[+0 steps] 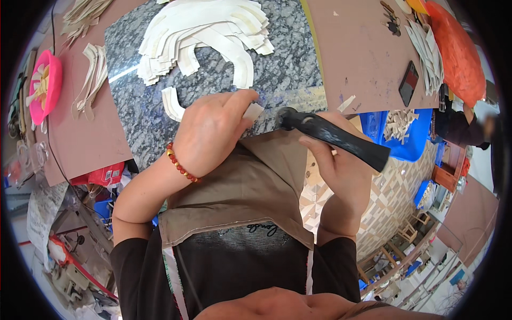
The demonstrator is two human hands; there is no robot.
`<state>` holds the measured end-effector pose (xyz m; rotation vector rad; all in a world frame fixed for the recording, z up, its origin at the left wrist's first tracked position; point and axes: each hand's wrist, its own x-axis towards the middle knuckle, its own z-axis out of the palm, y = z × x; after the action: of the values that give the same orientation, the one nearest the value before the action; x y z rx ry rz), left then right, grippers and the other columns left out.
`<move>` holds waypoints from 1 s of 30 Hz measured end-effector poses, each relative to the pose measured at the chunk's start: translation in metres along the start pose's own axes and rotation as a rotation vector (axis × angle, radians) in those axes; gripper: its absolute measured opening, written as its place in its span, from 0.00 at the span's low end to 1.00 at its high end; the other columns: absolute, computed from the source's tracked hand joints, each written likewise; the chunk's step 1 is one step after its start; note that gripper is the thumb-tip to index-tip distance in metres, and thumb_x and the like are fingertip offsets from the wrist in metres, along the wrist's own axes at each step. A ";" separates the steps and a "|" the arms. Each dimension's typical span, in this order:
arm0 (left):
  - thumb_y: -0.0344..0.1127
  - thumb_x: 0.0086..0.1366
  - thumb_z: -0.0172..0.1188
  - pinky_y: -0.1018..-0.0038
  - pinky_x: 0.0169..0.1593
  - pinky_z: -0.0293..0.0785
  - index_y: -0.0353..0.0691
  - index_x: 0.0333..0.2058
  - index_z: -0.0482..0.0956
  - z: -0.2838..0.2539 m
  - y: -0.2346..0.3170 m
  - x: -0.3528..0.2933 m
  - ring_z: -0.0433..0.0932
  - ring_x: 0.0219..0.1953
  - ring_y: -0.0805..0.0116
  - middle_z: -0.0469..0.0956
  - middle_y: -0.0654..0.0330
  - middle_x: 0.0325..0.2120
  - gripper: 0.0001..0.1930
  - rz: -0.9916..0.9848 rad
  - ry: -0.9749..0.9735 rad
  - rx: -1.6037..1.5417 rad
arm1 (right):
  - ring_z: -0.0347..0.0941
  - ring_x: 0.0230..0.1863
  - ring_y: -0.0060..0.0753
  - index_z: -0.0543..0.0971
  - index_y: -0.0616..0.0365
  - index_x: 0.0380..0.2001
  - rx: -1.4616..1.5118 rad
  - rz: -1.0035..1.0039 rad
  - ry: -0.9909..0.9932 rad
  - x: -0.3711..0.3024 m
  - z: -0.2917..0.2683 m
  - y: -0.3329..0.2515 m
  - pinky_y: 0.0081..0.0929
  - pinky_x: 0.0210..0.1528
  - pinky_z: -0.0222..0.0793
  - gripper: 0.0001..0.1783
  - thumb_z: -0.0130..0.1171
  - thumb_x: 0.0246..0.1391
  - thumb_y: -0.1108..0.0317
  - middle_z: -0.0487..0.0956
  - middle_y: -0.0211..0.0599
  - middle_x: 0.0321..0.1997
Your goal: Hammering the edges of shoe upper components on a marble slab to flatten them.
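Note:
My left hand point(210, 122) is closed on a curved white strip point(172, 105) over a grey speckled stone slab point(293, 58). One end of the strip shows left of the hand and the other at the fingertips; its middle is hidden under the hand. In my right hand point(345, 173) is a black hammer point(341, 137), fingers wrapped round its handle. The hammer's head is just right of my left fingertips, apart from them. Beyond my left hand, a fanned pile of similar curved white strips point(181, 32) covers the far part of the slab.
A pink basin point(55, 88) and loose strips point(93, 74) sit on the brown table point(346, 48) at left. To the right are a phone point(409, 84), keys point(393, 24), more strips point(425, 53), an orange bag point(456, 53) and a blue bin point(413, 152) of offcuts. Another person point(458, 125) is at far right.

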<state>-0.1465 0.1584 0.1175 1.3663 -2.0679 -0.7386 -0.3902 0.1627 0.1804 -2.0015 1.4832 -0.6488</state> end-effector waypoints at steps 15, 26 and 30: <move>0.24 0.58 0.73 0.61 0.40 0.76 0.37 0.46 0.86 0.004 -0.002 -0.022 0.80 0.35 0.54 0.81 0.55 0.32 0.16 0.023 0.151 0.054 | 0.82 0.33 0.44 0.83 0.58 0.39 -0.088 -0.041 -0.157 0.034 0.029 -0.009 0.34 0.35 0.76 0.12 0.74 0.57 0.65 0.83 0.39 0.34; 0.28 0.59 0.68 0.66 0.39 0.73 0.36 0.46 0.85 -0.002 -0.012 -0.022 0.78 0.37 0.61 0.77 0.59 0.34 0.15 0.189 0.038 0.150 | 0.79 0.30 0.47 0.80 0.53 0.38 0.002 -0.072 -0.086 0.030 0.030 -0.006 0.36 0.31 0.72 0.10 0.72 0.58 0.67 0.80 0.35 0.32; 0.31 0.59 0.63 0.69 0.39 0.73 0.33 0.45 0.83 -0.004 -0.009 -0.015 0.76 0.39 0.65 0.75 0.61 0.36 0.15 0.373 0.040 0.341 | 0.82 0.33 0.45 0.83 0.63 0.40 -0.097 -0.160 -0.098 0.039 0.016 -0.014 0.32 0.36 0.76 0.14 0.76 0.55 0.69 0.84 0.41 0.35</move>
<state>-0.1329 0.1687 0.1124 1.0962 -2.3989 -0.2060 -0.3596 0.1305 0.1802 -2.2103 1.3293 -0.5436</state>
